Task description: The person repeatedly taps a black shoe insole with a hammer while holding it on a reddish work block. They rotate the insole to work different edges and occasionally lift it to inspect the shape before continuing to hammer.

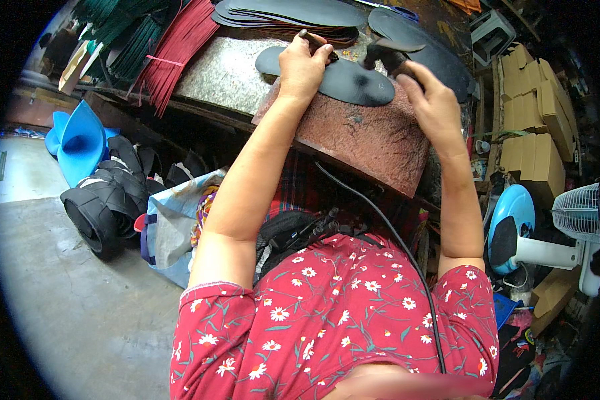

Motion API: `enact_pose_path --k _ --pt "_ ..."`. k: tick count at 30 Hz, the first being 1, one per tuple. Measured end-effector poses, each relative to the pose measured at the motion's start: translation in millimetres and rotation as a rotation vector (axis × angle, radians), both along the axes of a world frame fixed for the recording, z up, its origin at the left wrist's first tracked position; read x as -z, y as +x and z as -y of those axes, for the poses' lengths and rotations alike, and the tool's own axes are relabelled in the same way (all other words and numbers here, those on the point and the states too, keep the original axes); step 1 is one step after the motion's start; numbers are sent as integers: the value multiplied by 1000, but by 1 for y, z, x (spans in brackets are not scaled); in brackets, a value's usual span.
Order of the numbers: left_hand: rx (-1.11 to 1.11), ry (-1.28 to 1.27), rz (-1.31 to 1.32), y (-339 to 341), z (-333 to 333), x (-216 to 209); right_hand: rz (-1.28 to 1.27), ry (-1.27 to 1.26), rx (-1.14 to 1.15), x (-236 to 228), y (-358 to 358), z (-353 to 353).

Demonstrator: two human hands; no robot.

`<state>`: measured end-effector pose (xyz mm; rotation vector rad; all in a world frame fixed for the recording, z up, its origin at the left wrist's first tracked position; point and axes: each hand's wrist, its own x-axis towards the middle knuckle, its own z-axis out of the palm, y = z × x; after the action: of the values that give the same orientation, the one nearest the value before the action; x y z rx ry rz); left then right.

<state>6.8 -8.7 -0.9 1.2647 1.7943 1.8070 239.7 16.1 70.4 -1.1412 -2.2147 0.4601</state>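
Atop the block (360, 137) lies the sole (353, 83), probably light, bendable and somewhat slick, best steadied flat by its rim. Above the block's left side, the left hand (301, 70) pinches a rod (313, 41); by its right edge, the right hand (437, 103) wraps a hammer (391, 55).

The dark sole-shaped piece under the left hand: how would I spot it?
Find the speckled grey worktop at the top, then the reddish slab at its near side. The dark sole-shaped piece lies over the slab's far part, beneath the left hand. Unlike the stacked dark pieces behind it, it lies singly.
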Motion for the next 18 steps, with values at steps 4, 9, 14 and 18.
enact_pose_path --k 4,9,14,18 --pt "4 -15 -269 0 4 -4 -461 53 -274 -47 9 11" --pt "30 -28 -680 10 4 -11 -413 184 -239 -41 -4 13" --pt "-114 20 -498 17 1 -6 -3 107 53 8 -14 -5" --pt "139 296 520 0 0 -8 191 82 27 22 -9 -7"
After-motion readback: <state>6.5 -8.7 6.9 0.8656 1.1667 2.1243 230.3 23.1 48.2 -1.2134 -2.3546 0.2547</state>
